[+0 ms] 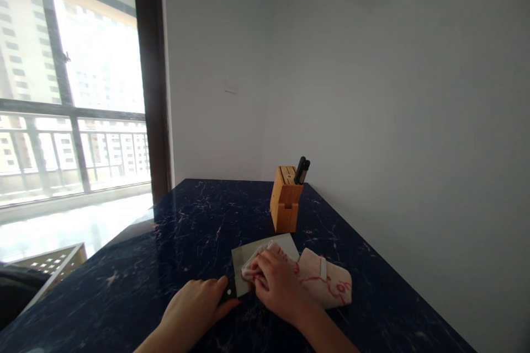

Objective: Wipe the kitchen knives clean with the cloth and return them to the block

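Note:
My left hand [197,304] is closed around the black handle of a cleaver [290,244], whose broad pale blade lies low over the table and points to the right. A pinkish-white cloth [329,281] with red patterns is bunched in my right hand [276,284], which presses it onto the blade. The rest of the cloth trails off to the right of that hand. Part of the blade is hidden under the cloth and fingers.
A wooden knife block [285,204] with black-handled tools in its slots stands just beyond the blade. The dark blue marbled table [207,220] meets a grey wall at the right and back. A white perforated chair [62,270] is at the lower left, near the window.

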`<state>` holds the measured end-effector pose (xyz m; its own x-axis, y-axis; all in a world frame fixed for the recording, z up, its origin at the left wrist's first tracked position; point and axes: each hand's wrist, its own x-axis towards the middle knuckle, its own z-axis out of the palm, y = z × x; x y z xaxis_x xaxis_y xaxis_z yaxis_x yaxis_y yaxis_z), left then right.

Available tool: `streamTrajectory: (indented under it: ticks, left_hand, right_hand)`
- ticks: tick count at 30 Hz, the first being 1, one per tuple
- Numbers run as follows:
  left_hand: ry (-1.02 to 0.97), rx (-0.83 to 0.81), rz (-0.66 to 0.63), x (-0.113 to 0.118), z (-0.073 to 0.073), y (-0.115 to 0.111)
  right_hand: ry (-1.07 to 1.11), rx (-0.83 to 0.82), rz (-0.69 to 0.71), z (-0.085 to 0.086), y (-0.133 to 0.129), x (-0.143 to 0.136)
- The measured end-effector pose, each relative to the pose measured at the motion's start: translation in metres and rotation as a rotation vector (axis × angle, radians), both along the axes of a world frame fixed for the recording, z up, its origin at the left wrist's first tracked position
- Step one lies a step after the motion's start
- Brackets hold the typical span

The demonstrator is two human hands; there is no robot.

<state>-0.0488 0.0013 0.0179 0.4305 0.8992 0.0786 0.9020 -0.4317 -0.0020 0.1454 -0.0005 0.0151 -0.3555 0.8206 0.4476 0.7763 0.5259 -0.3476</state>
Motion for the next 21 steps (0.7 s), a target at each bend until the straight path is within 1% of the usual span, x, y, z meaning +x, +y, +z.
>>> streamTrajectory:
  ticks: [2,4,6,10,12,13,15,19,21]
  left_hand:
    - [-0.003,-0.005,0.004,0.000,0.000,0.000]
    - [-0.007,-0.007,0.002,0.000,0.000,-0.001]
    - [-0.008,-0.004,-0.002,0.000,0.000,-0.001]
    - [-0.003,-0.002,-0.001,0.000,0.001,0.000]
    - [-0.002,-0.002,0.004,0.000,0.001,0.000]
    - [-0.002,-0.002,0.005,0.000,0.002,0.000]
    - [-0.006,-0.008,0.007,0.001,0.002,0.000]
    - [-0.014,-0.022,0.007,0.000,0.002,-0.001]
    - [-0.014,-0.023,0.009,0.000,0.001,-0.001]
  right_hand:
    - [-0.003,-0.031,0.060,0.001,-0.003,-0.004]
    - [-0.004,-0.039,0.041,-0.001,-0.001,-0.004]
    - [-0.020,-0.027,-0.060,-0.004,0.004,-0.001]
    - [-0.104,0.011,-0.340,-0.012,0.016,0.012]
    - [-0.127,0.017,-0.415,-0.014,0.018,0.016]
    - [-0.127,0.014,-0.416,-0.014,0.018,0.016]
    - [-0.108,-0.009,-0.336,-0.013,0.014,0.014]
    - [-0.051,-0.064,-0.055,-0.006,-0.001,0.002]
    - [-0.036,-0.065,0.014,-0.004,-0.006,-0.004]
